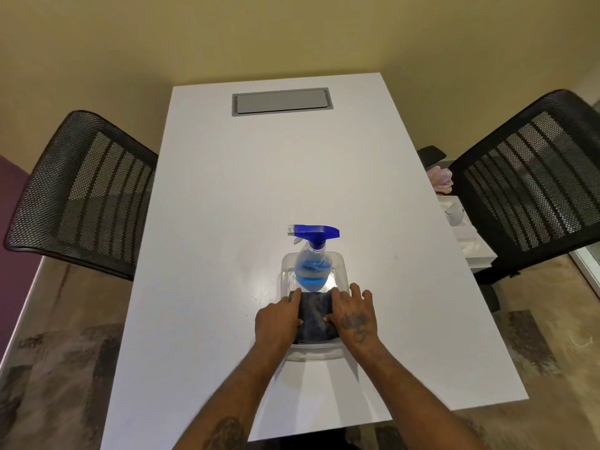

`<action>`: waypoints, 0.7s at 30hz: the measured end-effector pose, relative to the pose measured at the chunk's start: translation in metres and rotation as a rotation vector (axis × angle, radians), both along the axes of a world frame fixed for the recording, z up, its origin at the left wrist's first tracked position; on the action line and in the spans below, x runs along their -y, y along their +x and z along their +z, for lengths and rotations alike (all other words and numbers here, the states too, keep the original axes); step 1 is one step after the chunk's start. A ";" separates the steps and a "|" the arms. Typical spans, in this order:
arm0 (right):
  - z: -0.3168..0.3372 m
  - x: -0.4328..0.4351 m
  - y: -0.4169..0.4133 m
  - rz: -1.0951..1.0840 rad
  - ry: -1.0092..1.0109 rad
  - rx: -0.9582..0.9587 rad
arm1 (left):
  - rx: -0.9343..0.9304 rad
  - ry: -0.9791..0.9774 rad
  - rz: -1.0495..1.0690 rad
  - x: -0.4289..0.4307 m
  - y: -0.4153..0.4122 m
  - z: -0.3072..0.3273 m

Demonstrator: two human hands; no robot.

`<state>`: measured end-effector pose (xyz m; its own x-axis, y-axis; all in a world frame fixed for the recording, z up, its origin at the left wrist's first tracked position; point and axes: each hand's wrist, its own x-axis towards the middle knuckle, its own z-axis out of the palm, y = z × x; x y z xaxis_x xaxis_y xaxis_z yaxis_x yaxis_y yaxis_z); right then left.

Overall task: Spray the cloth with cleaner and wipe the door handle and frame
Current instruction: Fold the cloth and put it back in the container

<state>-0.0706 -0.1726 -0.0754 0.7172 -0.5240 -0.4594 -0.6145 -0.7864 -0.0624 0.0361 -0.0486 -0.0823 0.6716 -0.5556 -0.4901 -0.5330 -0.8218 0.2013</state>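
Observation:
A dark folded cloth (314, 316) lies in the near end of a clear plastic tray (341, 271) on the white table (227, 206). Behind the cloth, in the same tray, stands a clear spray bottle (312, 267) with blue liquid and a blue trigger head pointing left. My left hand (278, 319) rests on the cloth's left edge, fingers curled over it. My right hand (354, 315) lies on its right edge, thumb pressed onto the fabric. No door, handle or frame is in view.
Black mesh chairs stand at the table's left (84, 193) and right (532, 186). A grey cable hatch (281, 101) is set into the far end of the table. White boxes (467, 235) and a pinkish bundle (441, 180) sit beside the right chair.

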 end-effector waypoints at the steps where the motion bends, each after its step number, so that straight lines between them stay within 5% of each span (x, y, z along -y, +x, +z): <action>1: -0.003 -0.001 -0.001 0.020 -0.010 -0.005 | 0.019 -0.006 -0.018 -0.002 -0.001 -0.001; 6: -0.012 -0.002 0.000 0.002 -0.021 0.031 | 0.109 0.001 -0.190 -0.008 -0.012 -0.012; 13: -0.007 0.003 0.003 0.075 0.007 -0.038 | 0.133 -0.009 -0.168 -0.004 -0.011 -0.012; 21: 0.007 0.019 -0.011 0.111 0.010 0.102 | 0.120 -0.068 -0.070 -0.023 -0.015 0.020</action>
